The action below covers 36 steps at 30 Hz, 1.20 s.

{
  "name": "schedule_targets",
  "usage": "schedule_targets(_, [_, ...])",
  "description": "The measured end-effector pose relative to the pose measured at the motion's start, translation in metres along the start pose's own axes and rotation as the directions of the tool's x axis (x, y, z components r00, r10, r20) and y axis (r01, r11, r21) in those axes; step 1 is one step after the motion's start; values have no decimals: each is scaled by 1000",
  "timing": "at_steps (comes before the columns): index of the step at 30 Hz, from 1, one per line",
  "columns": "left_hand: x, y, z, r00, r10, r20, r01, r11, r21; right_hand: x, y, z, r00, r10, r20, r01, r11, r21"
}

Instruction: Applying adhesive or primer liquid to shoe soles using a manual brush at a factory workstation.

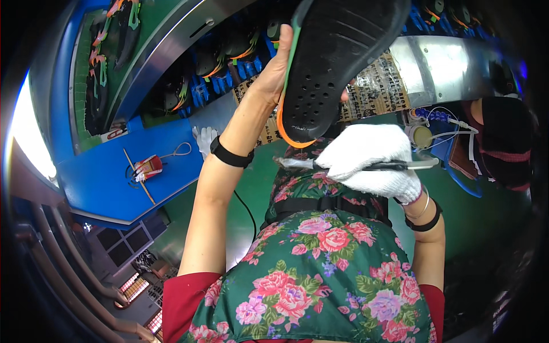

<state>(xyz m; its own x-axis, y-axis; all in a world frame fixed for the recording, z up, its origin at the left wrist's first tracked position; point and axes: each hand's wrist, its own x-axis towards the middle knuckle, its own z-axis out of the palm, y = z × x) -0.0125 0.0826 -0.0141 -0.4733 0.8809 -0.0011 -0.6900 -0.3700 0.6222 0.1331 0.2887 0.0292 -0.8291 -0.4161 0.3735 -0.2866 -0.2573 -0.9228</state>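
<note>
Green flooring is seen beneath the person, with a floral apron [320, 274] filling the nearest part of the view. Just beyond it, the right hand [372, 160], covered by a white knitted glove, is clenched around a slim brush [366, 166] that is held level, its handle running out to the right and its bristled tip pointing left. Directly above that tip, the black shoe sole [331, 63] is gripped at its edge by the bare left hand [274, 71] and raised well off the counter; its long axis is tilted from the orange-rimmed heel at the lower left up toward the toe at the upper right, and its perforated underside is turned toward the camera. The heel end lies nearest the brush, close to but not touching it, as far as can be told. Farther off, a blue counter [103, 177] carries a small red tool [147, 167], and more dark shoes [229, 51] are lined along a metal conveyor rail [446, 63].
</note>
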Motion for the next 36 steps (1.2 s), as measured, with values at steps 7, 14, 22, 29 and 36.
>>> schedule_targets(7, [-10,2,-1,951,-237,-201,252,966,54,3,11,7,968,-178,178,239,876,-420])
schedule_targets(14, [-8,3,-5,826,-200,-527,345,918,192,23,14,-16,963,-190,190,246,905,-346])
schedule_targets(22, [-27,-4,11,909,-313,-275,187,896,-402,1,1,-18,980,147,-137,-108,960,259])
schedule_targets(29, [-68,-77,3,823,-8,-568,-172,950,-262,25,-9,-14,935,-91,-342,-45,928,-371])
schedule_targets(36, [-72,-70,14,841,-61,-537,53,998,-31,24,-13,-19,976,-208,-69,133,813,-567])
